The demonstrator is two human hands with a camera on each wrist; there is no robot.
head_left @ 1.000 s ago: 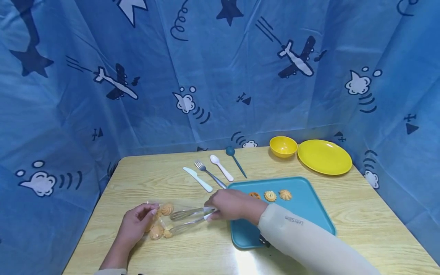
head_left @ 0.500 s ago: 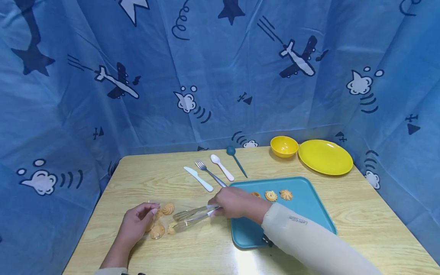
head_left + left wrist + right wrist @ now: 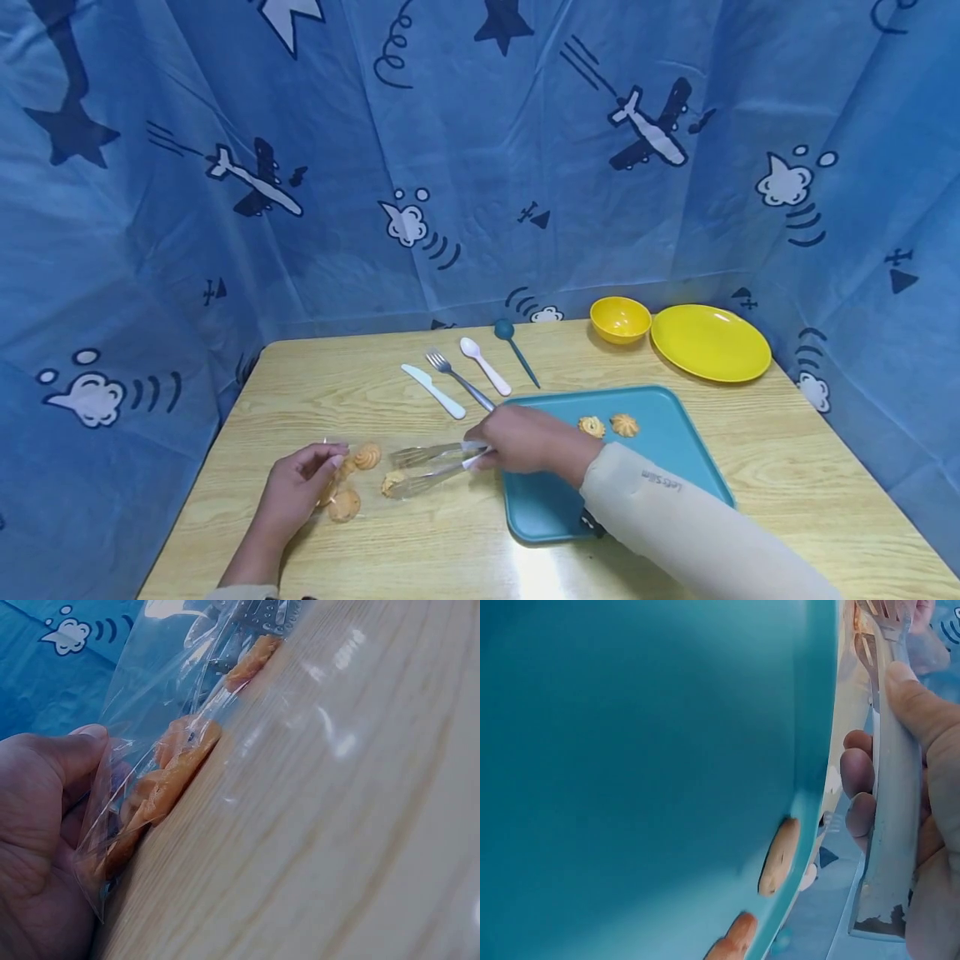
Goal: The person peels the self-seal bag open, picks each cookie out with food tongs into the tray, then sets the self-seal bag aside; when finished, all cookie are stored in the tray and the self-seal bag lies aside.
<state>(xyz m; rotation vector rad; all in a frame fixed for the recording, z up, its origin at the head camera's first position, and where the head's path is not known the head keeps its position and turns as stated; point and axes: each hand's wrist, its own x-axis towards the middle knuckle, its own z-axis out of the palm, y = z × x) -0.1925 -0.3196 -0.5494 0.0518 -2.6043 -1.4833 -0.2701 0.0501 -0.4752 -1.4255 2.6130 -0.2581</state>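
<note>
My left hand (image 3: 296, 492) pinches the closed end of a clear plastic bag (image 3: 124, 712) lying on the wooden table. Several cookies (image 3: 345, 504) are in the bag near those fingers. From the right, my right hand (image 3: 517, 437) grips metal tongs (image 3: 431, 479), whose tips reach into the bag. A small cookie (image 3: 392, 482) sits at the tips, apart from the others; whether it is clamped I cannot tell. The right wrist view shows thumb and fingers around the tongs' handle (image 3: 892, 802). My right hand and forearm hide part of the tray.
A teal tray (image 3: 660, 467) on the right bears cookies (image 3: 622, 425). Behind it stand a yellow bowl (image 3: 619, 321) and a yellow plate (image 3: 708, 342). A knife (image 3: 433, 392), a fork (image 3: 457, 379), a white spoon (image 3: 486, 367) and a dark teal spoon (image 3: 517, 354) lie farther back.
My right hand has drawn the tongs to the right, and the small cookie at their tips has shifted right, away from the others. My left hand stays in place on the bag.
</note>
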